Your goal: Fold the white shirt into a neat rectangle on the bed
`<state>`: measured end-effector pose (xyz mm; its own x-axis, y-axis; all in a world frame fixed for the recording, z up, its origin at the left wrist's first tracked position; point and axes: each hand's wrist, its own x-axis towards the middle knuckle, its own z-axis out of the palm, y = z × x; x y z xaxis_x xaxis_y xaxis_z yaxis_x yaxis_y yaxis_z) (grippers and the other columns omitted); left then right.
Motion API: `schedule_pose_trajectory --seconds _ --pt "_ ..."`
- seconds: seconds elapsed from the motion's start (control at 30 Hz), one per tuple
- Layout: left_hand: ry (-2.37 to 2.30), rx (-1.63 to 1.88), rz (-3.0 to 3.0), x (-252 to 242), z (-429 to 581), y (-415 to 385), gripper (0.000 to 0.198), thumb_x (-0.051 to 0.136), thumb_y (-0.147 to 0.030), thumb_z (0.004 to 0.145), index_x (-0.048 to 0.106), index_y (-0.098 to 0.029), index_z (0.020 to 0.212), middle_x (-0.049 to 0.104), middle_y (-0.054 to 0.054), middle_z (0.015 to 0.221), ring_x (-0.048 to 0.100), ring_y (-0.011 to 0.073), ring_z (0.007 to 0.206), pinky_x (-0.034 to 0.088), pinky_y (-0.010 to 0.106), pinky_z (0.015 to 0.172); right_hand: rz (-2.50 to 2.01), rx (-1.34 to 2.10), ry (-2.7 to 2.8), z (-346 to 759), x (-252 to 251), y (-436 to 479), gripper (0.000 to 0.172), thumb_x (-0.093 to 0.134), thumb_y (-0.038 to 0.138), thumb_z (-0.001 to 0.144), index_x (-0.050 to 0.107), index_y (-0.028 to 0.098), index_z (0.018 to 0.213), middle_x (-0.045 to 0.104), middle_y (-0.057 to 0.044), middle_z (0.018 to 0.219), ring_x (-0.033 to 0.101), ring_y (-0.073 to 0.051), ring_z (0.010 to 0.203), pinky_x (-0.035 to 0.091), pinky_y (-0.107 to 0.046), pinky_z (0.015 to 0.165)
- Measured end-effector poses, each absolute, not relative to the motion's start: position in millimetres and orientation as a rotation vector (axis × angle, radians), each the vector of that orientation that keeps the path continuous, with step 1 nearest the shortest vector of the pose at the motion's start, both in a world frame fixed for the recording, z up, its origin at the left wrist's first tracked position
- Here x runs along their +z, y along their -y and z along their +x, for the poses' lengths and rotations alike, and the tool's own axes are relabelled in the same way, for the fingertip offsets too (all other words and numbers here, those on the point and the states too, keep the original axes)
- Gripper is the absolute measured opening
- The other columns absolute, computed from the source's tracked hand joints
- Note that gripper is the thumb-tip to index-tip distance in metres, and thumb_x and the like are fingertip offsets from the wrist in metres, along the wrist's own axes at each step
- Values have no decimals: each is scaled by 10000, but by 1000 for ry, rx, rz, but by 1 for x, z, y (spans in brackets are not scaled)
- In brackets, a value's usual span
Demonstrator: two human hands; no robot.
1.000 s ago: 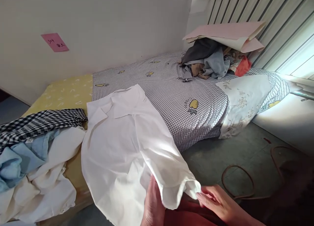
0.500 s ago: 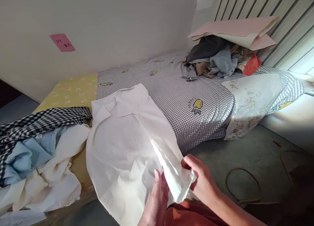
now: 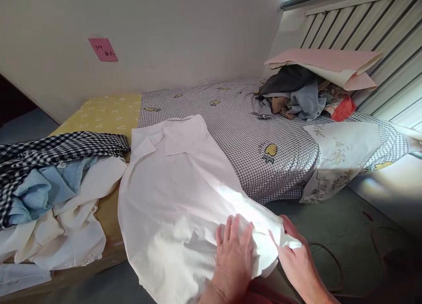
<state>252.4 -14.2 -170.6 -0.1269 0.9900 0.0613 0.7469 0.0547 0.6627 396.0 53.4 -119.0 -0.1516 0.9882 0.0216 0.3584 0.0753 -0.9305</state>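
A white collared shirt lies spread on the bed, its lower part hanging over the front edge toward me. My left hand rests flat on the shirt's lower part with the fingers stretched out. My right hand pinches the shirt's right edge between thumb and fingers, just right of the left hand.
The bed has a black-and-white checked sheet and a yellow sheet. A pile of checked, blue and white clothes lies at the left. Another clothes heap under pink cardboard sits at the back right. A cable loops on the floor.
My left hand went from under the sleeve to lying flat on top of the shirt. The right hand pulled the bunched cloth out to the right, spreading it. The view shifted left.
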Motion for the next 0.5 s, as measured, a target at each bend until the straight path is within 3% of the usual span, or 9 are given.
schedule_pose_trajectory --seconds 0.17,0.3,0.43,0.5 --pt "-1782 853 2078 -186 267 40 624 560 -409 971 386 -293 1559 519 109 1566 485 309 1431 412 533 1162 -1421 1162 1495 400 -101 -64 151 539 374 728 618 256 779 625 -23 677 555 -193 617 501 -280 548" --pt "-1930 897 2202 -176 253 50 651 657 -601 873 567 -184 1365 635 199 1375 600 353 1223 473 533 1016 -1464 1267 1320 392 -93 -74 283 577 455 767 692 230 894 677 -49 700 609 -215 663 500 -286 559" --pt "-2106 839 2428 -167 250 48 175 733 -399 870 679 -251 948 704 76 1175 620 256 1052 454 432 953 -1417 1293 1150 386 -93 -75 374 691 504 720 711 209 949 723 -49 749 659 -234 738 526 -299 628" --pt "-2056 837 2514 -168 251 48 92 734 -286 877 655 -252 844 722 21 1064 623 203 959 451 380 923 -1407 1311 1120 386 -89 -73 374 726 505 698 707 207 924 719 -36 723 661 -234 723 527 -299 630"
